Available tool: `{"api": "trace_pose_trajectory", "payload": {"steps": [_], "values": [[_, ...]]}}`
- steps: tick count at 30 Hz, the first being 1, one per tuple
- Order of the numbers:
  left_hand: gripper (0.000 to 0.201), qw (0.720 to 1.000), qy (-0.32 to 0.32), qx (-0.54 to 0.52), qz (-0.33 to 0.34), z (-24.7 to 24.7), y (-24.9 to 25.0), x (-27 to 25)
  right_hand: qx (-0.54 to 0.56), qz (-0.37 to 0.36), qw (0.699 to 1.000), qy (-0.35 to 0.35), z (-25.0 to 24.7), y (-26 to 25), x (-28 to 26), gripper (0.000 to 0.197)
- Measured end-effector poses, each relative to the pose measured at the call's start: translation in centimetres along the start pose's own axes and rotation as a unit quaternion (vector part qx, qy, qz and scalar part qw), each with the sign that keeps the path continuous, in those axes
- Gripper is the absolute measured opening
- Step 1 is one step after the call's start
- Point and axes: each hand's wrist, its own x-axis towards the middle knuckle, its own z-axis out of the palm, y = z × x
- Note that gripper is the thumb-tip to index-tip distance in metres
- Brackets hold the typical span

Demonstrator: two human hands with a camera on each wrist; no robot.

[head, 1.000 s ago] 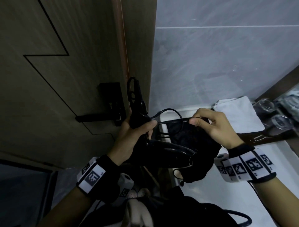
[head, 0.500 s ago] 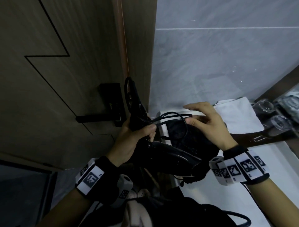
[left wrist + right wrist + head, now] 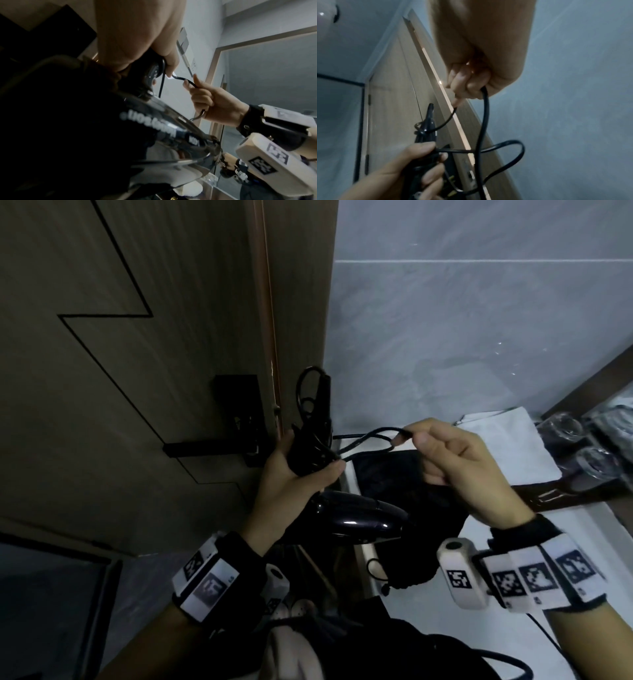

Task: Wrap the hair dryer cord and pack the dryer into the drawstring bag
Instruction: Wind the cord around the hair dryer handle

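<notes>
My left hand (image 3: 301, 474) grips the handle of the glossy black hair dryer (image 3: 356, 522), with coils of black cord (image 3: 363, 441) wound round the handle. The dryer's barrel points right, below that hand. My right hand (image 3: 445, 453) pinches a loop of the cord (image 3: 485, 108) between thumb and fingers and holds it just right of the handle. In the left wrist view the dryer body (image 3: 154, 121) fills the lower left and the right hand (image 3: 205, 97) holds the cord (image 3: 188, 82). The black drawstring bag (image 3: 411, 508) lies under both hands on the white counter (image 3: 582, 529), its drawstring hanging over the front edge.
A wooden door (image 3: 137, 371) with a black lever handle (image 3: 212, 446) stands close on the left. Grey tiled wall (image 3: 479, 337) is behind. A folded white towel (image 3: 507, 446) and glass tumblers (image 3: 561, 426) sit on a dark tray at the right.
My right hand has lifted from the bag and pulled the cord loop up and to the right. The left hand keeps its grip on the handle.
</notes>
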Motion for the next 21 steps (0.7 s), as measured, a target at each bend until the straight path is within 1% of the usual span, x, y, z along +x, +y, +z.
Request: {"api": "trace_pose_trajectory", "payload": {"steps": [2,4,7,10,14,16,19,21], "values": [[0.028,1.0,0.013,-0.006,0.006,0.2,0.2,-0.1,-0.092,-0.01,0.996,0.011,-1.0,-0.5,0.0,0.022],[0.026,1.0,0.012,-0.01,0.015,0.5,0.4,-0.2,-0.169,-0.022,0.984,0.042,-1.8,-0.6,0.0,0.02],[0.028,0.999,0.013,-0.016,0.034,1.0,0.8,-0.5,-0.207,-0.019,0.974,0.084,-3.0,0.2,-0.1,0.019],[0.041,0.999,0.016,-0.012,0.045,1.6,0.9,-0.9,-0.245,-0.023,0.964,0.104,-3.8,1.3,-0.1,0.021],[0.049,0.998,0.036,-0.033,0.051,2.0,0.8,-1.1,-0.305,-0.027,0.946,0.104,-4.2,2.9,-0.3,0.028],[0.055,0.997,0.041,-0.026,0.054,2.1,0.9,-1.2,-0.334,-0.019,0.936,0.111,-4.7,3.7,-0.2,0.031],[0.071,0.999,0.031,-0.018,0.039,2.2,1.3,-1.6,-0.371,-0.004,0.919,0.13,-5.5,4.8,-0.1,0.031],[0.083,0.999,0.025,-0.005,0.036,2.2,1.5,-1.7,-0.407,0.005,0.901,0.15,-5.9,5.3,0.2,0.031]]}}
